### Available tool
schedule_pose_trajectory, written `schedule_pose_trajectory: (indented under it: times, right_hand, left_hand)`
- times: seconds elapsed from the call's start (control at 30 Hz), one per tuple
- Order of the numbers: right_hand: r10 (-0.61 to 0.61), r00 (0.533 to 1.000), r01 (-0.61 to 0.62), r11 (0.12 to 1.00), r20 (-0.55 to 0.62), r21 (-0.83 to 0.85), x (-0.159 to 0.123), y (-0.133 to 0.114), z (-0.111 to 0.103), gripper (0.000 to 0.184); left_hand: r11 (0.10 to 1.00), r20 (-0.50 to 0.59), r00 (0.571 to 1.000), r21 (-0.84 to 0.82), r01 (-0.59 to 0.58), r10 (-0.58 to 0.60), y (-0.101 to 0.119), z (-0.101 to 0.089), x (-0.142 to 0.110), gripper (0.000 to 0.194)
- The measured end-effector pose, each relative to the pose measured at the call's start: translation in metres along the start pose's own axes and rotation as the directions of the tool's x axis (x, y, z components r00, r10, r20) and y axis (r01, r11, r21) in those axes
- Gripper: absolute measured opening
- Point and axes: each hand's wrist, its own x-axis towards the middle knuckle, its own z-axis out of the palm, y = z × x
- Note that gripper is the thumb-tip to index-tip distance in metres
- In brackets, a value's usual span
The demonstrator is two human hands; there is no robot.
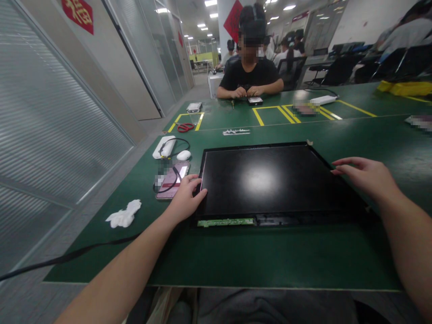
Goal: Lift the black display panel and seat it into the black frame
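A black LCD screen panel (263, 180) in a dark frame lies flat on the green table, its glossy face up. Along its near edge runs a narrow green circuit board (225, 222). My left hand (189, 195) grips the panel's left edge, thumb on the front corner side and fingers farther back. On the opposite side, my right hand (366, 173) has its fingertips on the right edge of the frame, closed around it. The undersides of the fingers there are partly hidden.
Left of the panel are a phone (172, 180) with a cable, a white power bank (164, 147), a white earbud case (184, 155) and crumpled tissue (124, 214). Red scissors (185, 128) lie farther back. Across the table (270, 256), a person (250, 74) handles a small drive.
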Motion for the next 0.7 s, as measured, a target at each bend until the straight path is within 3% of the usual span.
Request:
schedule_pose_trajectory:
  times: [0.4, 0.7]
  right_hand:
    - [0.015, 1.0, -0.015, 1.0, 0.002, 0.022, -0.0023, -0.0003, 0.0005, 0.033]
    - [-0.018, 1.0, 0.018, 0.999, -0.004, -0.032, -0.0018, -0.0009, 0.001, 0.03]
  left_hand:
    - [0.999, -0.017, 0.999, 0.0, -0.041, 0.041, -0.0017, -0.0001, -0.0006, 0.037]
    - [0.999, 0.012, 0.999, 0.035, -0.037, 0.037, -0.0008, 0.0012, -0.0003, 0.045]
